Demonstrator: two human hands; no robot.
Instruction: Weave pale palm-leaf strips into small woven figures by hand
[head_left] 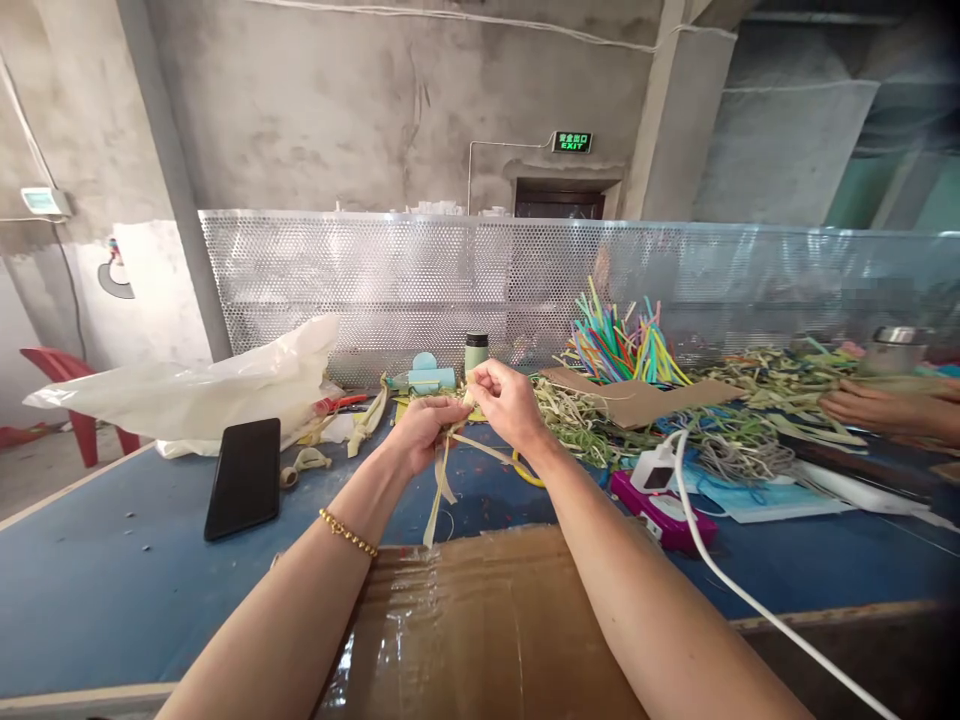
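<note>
My left hand (429, 428) and my right hand (508, 402) meet at the middle of the view, above the blue table. Both are closed, pinching pale yellow-green strips (442, 480) between their fingertips. Several strip ends dangle below my left hand, and one slants off under my right hand. What the strips form at the fingertips is too small to make out. Just behind the hands stands a green bottle with a black cap (477, 352). A taped cardboard sheet (487, 630) lies under my forearms at the table's front edge.
A phone (244, 478) and a plastic bag (225, 380) lie left on the table (97, 580). Right are colourful pipe cleaners (622, 345), heaped strips (592, 430), a purple power strip (664, 512) and a white cable (720, 570). Another person's hands (877, 408) work at far right.
</note>
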